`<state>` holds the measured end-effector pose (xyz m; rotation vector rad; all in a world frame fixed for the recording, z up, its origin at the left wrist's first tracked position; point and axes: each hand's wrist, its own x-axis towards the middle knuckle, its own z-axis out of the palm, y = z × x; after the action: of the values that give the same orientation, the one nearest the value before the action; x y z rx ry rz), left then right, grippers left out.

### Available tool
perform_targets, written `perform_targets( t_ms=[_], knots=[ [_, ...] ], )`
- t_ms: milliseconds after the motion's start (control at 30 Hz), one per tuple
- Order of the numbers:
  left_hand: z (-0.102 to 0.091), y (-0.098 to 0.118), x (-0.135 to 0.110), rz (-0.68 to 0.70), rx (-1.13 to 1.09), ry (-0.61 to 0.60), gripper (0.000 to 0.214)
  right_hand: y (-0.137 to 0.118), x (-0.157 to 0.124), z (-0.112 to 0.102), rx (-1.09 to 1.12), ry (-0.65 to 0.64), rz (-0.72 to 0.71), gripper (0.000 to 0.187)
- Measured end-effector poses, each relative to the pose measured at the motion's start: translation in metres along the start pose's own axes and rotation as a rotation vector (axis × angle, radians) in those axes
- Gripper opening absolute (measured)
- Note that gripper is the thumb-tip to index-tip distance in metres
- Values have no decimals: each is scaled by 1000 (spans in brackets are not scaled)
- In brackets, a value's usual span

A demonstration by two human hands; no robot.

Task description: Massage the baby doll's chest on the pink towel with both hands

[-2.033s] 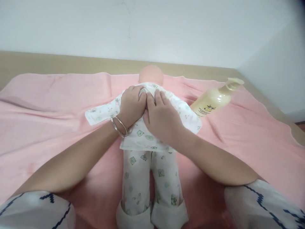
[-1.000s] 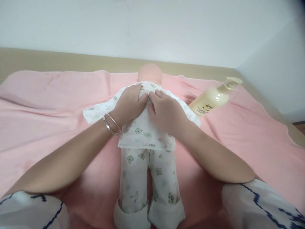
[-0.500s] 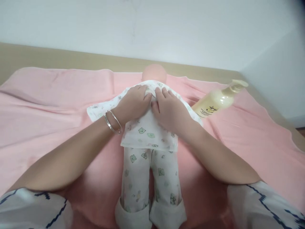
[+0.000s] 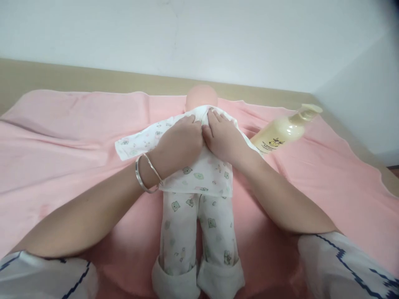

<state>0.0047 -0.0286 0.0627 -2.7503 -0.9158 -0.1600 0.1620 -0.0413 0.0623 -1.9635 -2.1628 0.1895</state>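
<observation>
A baby doll with a smooth pink head (image 4: 202,96) lies stretched out, legs toward me. It wears a white long-sleeved shirt (image 4: 199,180) printed with small green animals and matching trousers (image 4: 179,224) with turned-up cuffs. My left hand (image 4: 182,139), two silver bangles on its wrist, is curled over the upper middle of the shirt, gripping the cloth; its fingertips are mostly hidden. Right beside it, my right hand (image 4: 226,139) presses the shirt near the neck, fingers together and thumb bent in, pinching the cloth. The doll's face does not show.
A pink blanket (image 4: 68,137) with soft folds spreads under the doll. A yellow pump bottle (image 4: 279,133) lies tilted by the doll's right-side sleeve. Behind runs a beige board edge (image 4: 93,77) against a white wall (image 4: 199,41).
My left hand has turned over into a tighter curl and moved slightly right and nearer to me. My right hand has shifted a little up toward the shirt's neck.
</observation>
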Motion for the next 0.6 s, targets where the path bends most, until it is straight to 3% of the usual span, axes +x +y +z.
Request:
perform_targets(
  t_ms=[133,233,400,500,600],
  knots=[
    [8,-25,10,-264,-423,61,33,-16,-23,-1,-77,33,-87,51],
    [20,-34,13,-373,-563,89,32,-26,-36,-7,-152,43,-144,52],
    [26,-11,7,-225,-232,133,37,-12,-16,-10,-42,-18,-133,42],
    [19,8,-1,-207,-159,150,40,6,6,3,18,54,-117,44],
    [10,11,-4,-146,-150,137,39,16,14,16,-16,118,-94,49]
  ],
)
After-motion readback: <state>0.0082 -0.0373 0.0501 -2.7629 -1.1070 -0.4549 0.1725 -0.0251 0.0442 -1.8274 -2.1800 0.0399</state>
